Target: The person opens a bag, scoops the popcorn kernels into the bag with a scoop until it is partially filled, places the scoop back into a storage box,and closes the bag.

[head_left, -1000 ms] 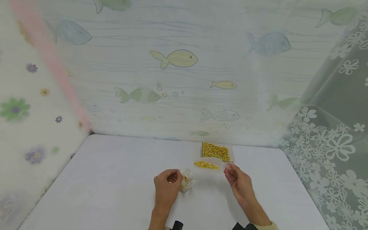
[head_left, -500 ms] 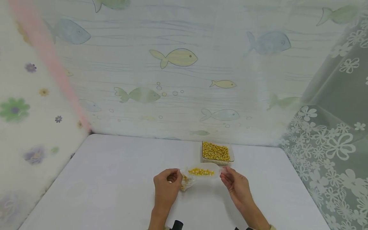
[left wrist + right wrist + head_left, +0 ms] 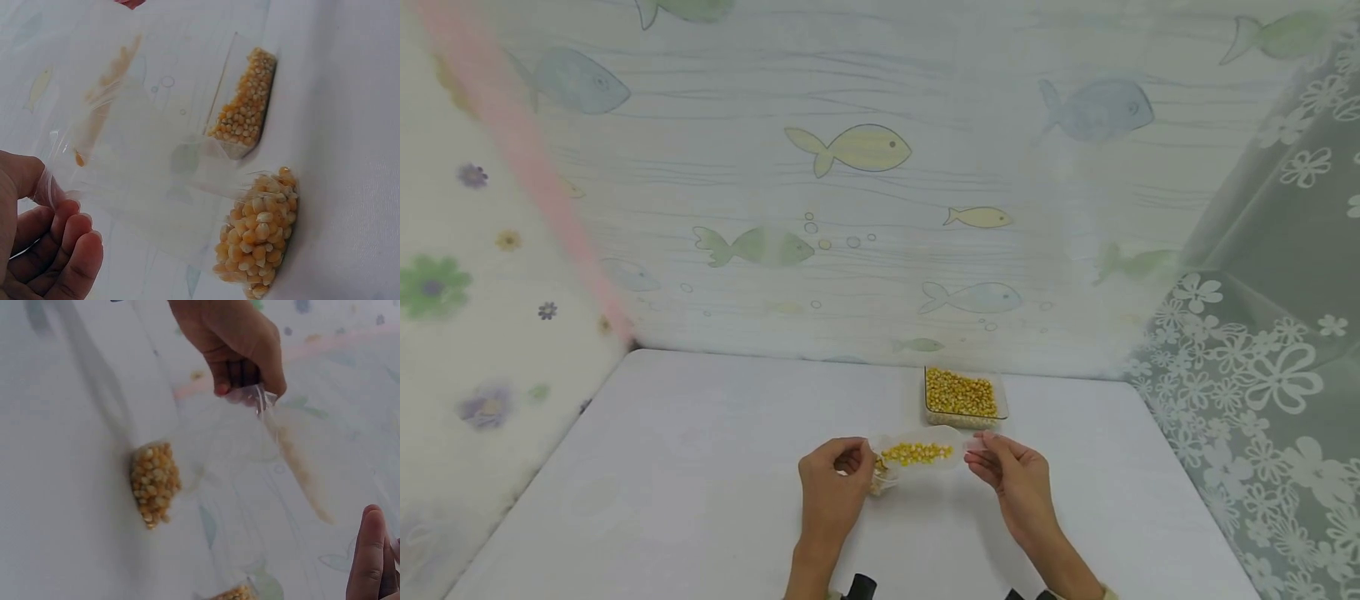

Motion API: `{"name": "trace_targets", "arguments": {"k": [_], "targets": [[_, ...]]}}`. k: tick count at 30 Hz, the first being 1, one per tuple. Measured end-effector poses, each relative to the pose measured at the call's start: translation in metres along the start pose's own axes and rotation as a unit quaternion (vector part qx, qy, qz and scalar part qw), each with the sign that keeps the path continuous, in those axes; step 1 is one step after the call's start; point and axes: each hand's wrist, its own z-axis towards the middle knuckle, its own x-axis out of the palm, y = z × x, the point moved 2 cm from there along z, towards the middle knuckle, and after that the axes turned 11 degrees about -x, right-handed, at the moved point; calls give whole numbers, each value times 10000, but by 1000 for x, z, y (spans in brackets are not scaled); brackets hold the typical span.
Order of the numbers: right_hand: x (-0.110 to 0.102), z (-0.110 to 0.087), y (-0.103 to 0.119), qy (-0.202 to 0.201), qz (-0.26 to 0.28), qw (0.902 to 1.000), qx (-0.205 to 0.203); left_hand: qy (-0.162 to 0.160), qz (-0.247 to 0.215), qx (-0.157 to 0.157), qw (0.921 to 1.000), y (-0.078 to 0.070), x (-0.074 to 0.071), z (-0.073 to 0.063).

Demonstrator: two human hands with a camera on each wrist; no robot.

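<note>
My left hand (image 3: 835,487) pinches the upper edge of a clear plastic bag (image 3: 156,200) between thumb and index finger. Corn kernels (image 3: 256,231) fill the bag's bottom, which is at the tabletop. My right hand (image 3: 1018,483) holds a translucent white scoop (image 3: 952,438) by its short handle, thumb and fingers together. A layer of yellow kernels (image 3: 917,453) lies in the scoop. The scoop is level, its far end overlapping the bag's mouth next to my left fingers. In the left wrist view those kernels show blurred through the plastic.
A clear rectangular container (image 3: 964,420) full of corn kernels stands behind the hands, near the table's back edge. The white tabletop (image 3: 700,467) meets a fish-printed curtain (image 3: 850,275) at the back. Flower-printed sheets hang at both sides.
My right hand has brought the loaded scoop left and nearer, away from the container's front and over to the bag's mouth. The left hand keeps its grip on the bag, nearly still.
</note>
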Motion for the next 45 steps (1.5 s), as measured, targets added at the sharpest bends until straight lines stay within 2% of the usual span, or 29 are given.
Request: {"name": "trace_targets", "arguments": {"k": [5, 12, 18, 25, 30, 36, 45], "targets": [[5, -3, 7, 141, -592, 9969, -504, 33, 15, -69, 10000, -1, 0, 0], [13, -11, 18, 479, -1224, 9822, -1339, -8, 96, 5, 10000, -1, 0, 0], [17, -19, 24, 725, -1453, 9682, -1902, -42, 162, 98, 9998, -2, -1, -1], [15, -23, 29, 865, -1405, 9614, -2200, -50, 239, 91, 9997, -5, -1, -3], [12, -23, 28, 870, -1295, 9597, -2338, -52, 261, 54, 9996, -6, -1, -5], [7, -20, 23, 756, -1184, 9629, -2306, -64, 264, 73, 9996, -6, -2, -5], [-13, -4, 25, 187, -1125, 9817, -1523, -96, 213, 58, 9997, -7, -1, -5]]}}
